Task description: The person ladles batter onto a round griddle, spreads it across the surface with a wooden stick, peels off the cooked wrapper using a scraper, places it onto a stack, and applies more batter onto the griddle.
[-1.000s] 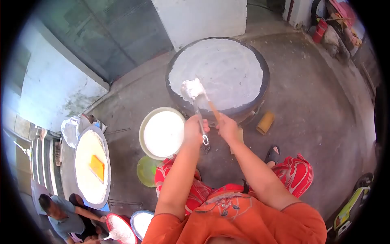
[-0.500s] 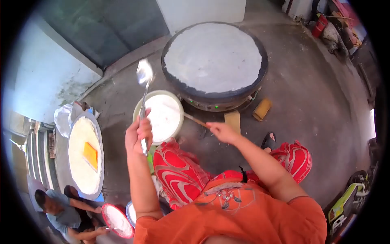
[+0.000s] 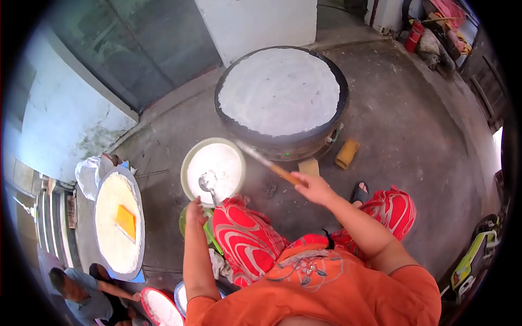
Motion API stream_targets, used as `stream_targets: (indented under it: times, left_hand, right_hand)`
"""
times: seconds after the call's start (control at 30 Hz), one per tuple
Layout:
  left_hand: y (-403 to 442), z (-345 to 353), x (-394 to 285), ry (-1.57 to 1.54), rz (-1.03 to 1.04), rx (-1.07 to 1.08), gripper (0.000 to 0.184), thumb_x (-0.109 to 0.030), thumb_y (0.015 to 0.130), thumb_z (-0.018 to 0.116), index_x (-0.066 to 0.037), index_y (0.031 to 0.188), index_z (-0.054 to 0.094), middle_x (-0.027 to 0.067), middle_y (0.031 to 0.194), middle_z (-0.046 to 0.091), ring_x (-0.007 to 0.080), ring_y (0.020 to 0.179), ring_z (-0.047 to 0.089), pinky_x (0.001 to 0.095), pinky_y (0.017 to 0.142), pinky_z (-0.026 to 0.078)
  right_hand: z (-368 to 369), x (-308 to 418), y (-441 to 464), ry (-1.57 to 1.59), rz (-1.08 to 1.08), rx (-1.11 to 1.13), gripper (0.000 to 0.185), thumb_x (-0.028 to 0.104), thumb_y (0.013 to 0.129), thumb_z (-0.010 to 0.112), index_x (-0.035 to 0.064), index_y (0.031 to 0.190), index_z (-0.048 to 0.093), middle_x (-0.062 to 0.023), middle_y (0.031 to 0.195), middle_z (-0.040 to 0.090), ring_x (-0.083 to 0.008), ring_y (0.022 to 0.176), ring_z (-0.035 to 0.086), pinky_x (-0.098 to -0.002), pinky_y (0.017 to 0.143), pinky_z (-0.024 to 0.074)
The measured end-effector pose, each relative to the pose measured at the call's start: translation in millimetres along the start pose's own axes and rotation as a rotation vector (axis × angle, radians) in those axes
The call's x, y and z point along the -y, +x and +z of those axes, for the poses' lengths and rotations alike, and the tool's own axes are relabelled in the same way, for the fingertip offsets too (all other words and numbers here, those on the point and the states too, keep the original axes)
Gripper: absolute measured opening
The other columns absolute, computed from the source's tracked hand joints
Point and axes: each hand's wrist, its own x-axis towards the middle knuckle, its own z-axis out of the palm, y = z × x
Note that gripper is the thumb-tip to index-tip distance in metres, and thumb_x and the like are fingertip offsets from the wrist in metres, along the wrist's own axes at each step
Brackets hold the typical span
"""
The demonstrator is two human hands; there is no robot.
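Note:
A metal ladle (image 3: 207, 181) rests in the basin of white batter (image 3: 188, 190), its handle leaning on the near rim. Just left of that handle is my left hand (image 3: 197, 212), fingers apart and holding nothing. My right hand (image 3: 312, 188) grips the wooden handle of a spatula (image 3: 284, 174), whose pale blade points up and left, between the basin and the round griddle (image 3: 283, 143). A thin white layer (image 3: 280, 89) covers most of the griddle's top. Under the basin's near edge sits a green bowl (image 3: 186, 221), partly hidden.
Left stands a round tray (image 3: 137, 204) of pale sheets with an orange scraper (image 3: 125, 220) on top. Another person (image 3: 92, 293) sits at lower left beside a red basin (image 3: 162, 308). Yellow blocks (image 3: 347, 153) lie near the griddle. A fire extinguisher (image 3: 414, 36) stands upper right.
My left hand has let go of the ladle, which has gone from the air down into the batter basin. The spatula remains in my right hand, which has moved slightly right and down.

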Motion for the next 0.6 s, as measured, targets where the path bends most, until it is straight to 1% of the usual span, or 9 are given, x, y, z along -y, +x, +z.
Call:
stream_targets:
  times: [0.03, 0.1, 0.13, 0.2, 0.23, 0.3, 0.33, 0.43, 0.6]
  left_hand:
    - [-5.1, 1.6, -11.4, 0.002, 0.001, 0.004, 0.058, -0.038, 0.081, 0.050, -0.005, 0.126, 0.033, 0.0148, 0.136, 0.025, 0.0308, 0.119, 0.031, 0.0516, 0.096, 0.023]
    - [-19.2, 10.5, -35.7, -0.258, 0.232, 0.077, 0.047, -0.028, 0.083, 0.048, -0.002, 0.121, 0.040, 0.0136, 0.128, 0.033, 0.0280, 0.115, 0.034, 0.0454, 0.094, 0.029]
    - [-33.3, 19.1, -47.8, -0.251, 0.235, 0.085, 0.047, -0.028, 0.083, 0.048, -0.002, 0.121, 0.040, 0.0136, 0.128, 0.033, 0.0280, 0.115, 0.034, 0.0454, 0.094, 0.029]
    - [-91.6, 53.5, -76.8, -0.523, 0.367, 0.258, 0.036, -0.017, 0.083, 0.046, 0.002, 0.114, 0.045, 0.0120, 0.118, 0.039, 0.0254, 0.108, 0.039, 0.0396, 0.090, 0.035]
    - [-111.9, 67.8, -87.4, -0.520, 0.371, 0.268, 0.036, -0.017, 0.083, 0.046, 0.002, 0.114, 0.045, 0.0120, 0.118, 0.039, 0.0254, 0.108, 0.039, 0.0396, 0.090, 0.035]
    - [-140.1, 96.2, -101.2, -0.740, 0.118, 0.526, 0.033, -0.011, 0.083, 0.045, 0.003, 0.113, 0.044, 0.0116, 0.112, 0.040, 0.0255, 0.103, 0.040, 0.0374, 0.087, 0.038]
    - [-144.9, 111.1, -102.7, -0.735, 0.114, 0.534, 0.033, -0.011, 0.083, 0.045, 0.003, 0.113, 0.044, 0.0116, 0.112, 0.040, 0.0255, 0.103, 0.040, 0.0374, 0.087, 0.038]
    - [-150.1, 148.5, -105.3, -0.713, 0.081, 0.587, 0.035, -0.007, 0.082, 0.043, 0.001, 0.116, 0.042, 0.0142, 0.111, 0.038, 0.0282, 0.100, 0.043, 0.0369, 0.085, 0.041]
    - [-133.1, 179.0, -97.4, -0.690, -0.019, 0.635, 0.033, -0.005, 0.083, 0.044, 0.003, 0.115, 0.042, 0.0135, 0.111, 0.037, 0.0264, 0.100, 0.041, 0.0348, 0.082, 0.041]
  right_hand:
    - [-9.1, 5.2, -1.5, -0.001, 0.001, -0.004, 0.045, 0.013, 0.081, 0.053, 0.0146, 0.125, 0.043, -0.0098, 0.113, 0.055, -0.0214, 0.086, 0.059, -0.0311, 0.072, 0.0476]
    - [-27.5, 15.8, -6.8, 0.613, 0.052, -0.072, 0.062, 0.000, 0.081, 0.048, 0.0211, 0.135, 0.025, -0.0063, 0.114, 0.050, -0.0172, 0.075, 0.057, -0.0265, 0.062, 0.0469]
    - [-32.9, 17.1, -11.5, 0.616, 0.051, -0.083, 0.062, 0.000, 0.081, 0.048, 0.0211, 0.135, 0.025, -0.0063, 0.114, 0.050, -0.0172, 0.075, 0.057, -0.0265, 0.062, 0.0469]
    - [-45.1, 14.9, -18.4, 1.019, 0.136, -0.096, 0.069, -0.009, 0.078, 0.043, 0.0167, 0.137, 0.018, -0.0064, 0.117, 0.046, -0.0154, 0.067, 0.055, -0.0233, 0.052, 0.0442]
    - [-45.9, 1.6, -18.2, 1.019, 0.130, -0.105, 0.069, -0.009, 0.078, 0.043, 0.0167, 0.137, 0.018, -0.0064, 0.117, 0.046, -0.0154, 0.067, 0.055, -0.0233, 0.052, 0.0441]
    - [-42.7, -26.1, -16.1, 0.882, 0.187, -0.295, 0.067, -0.011, 0.075, 0.040, 0.0099, 0.136, 0.020, -0.0073, 0.115, 0.047, -0.0124, 0.060, 0.051, -0.0226, 0.046, 0.0403]
    - [-43.2, -31.9, -18.3, 0.881, 0.223, -0.351, 0.067, -0.011, 0.074, 0.040, 0.0062, 0.135, 0.019, -0.0077, 0.113, 0.047, -0.0107, 0.054, 0.047, -0.0218, 0.042, 0.0367]
    - [-47.4, -47.9, -21.1, 0.868, 0.242, -0.401, 0.066, -0.010, 0.073, 0.040, 0.0040, 0.134, 0.019, -0.0082, 0.113, 0.047, -0.0107, 0.052, 0.047, -0.0215, 0.040, 0.0363]
    - [-47.7, -67.0, -16.8, 0.817, 0.277, -0.435, 0.064, -0.008, 0.075, 0.040, 0.0046, 0.134, 0.020, -0.0076, 0.109, 0.050, -0.0102, 0.050, 0.046, -0.0217, 0.039, 0.0359]
